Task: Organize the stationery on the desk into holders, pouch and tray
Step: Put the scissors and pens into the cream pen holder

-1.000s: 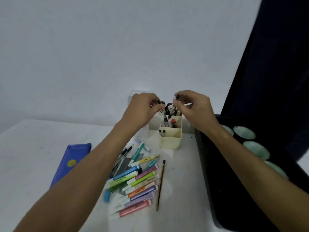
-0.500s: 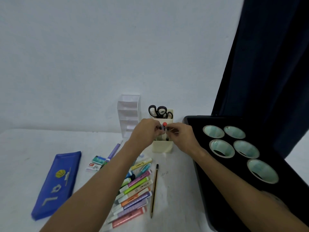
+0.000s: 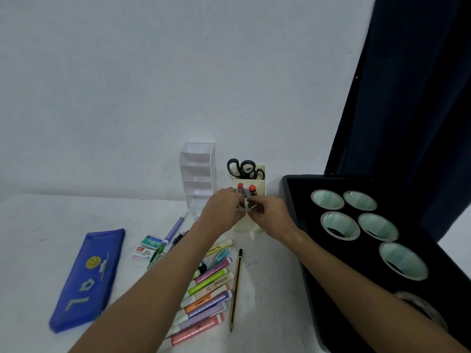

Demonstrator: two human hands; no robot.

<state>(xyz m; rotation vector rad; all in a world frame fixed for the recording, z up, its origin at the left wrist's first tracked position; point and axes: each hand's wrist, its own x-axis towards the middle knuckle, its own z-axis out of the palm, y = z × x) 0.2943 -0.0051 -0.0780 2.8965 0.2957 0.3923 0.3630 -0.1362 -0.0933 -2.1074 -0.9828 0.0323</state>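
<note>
A cream pen holder stands at the back of the white desk with black scissors in its rear slot and red-capped markers in the middle slot. Both hands meet at its front slot: my left hand and my right hand each have curled fingers around small dark pens there, which are mostly hidden. Several highlighters lie in a pile behind my left arm, with a pencil beside them. A blue pouch lies at the left.
An empty white tiered holder stands left of the cream one. Staple boxes and a purple pen lie near it. A black tray at the right carries several tape rolls. A dark curtain hangs behind the tray.
The view has tilted up and back, so the holder now sits lower. Both hands have dropped from the holder's top to its front slot and stay close together there.
</note>
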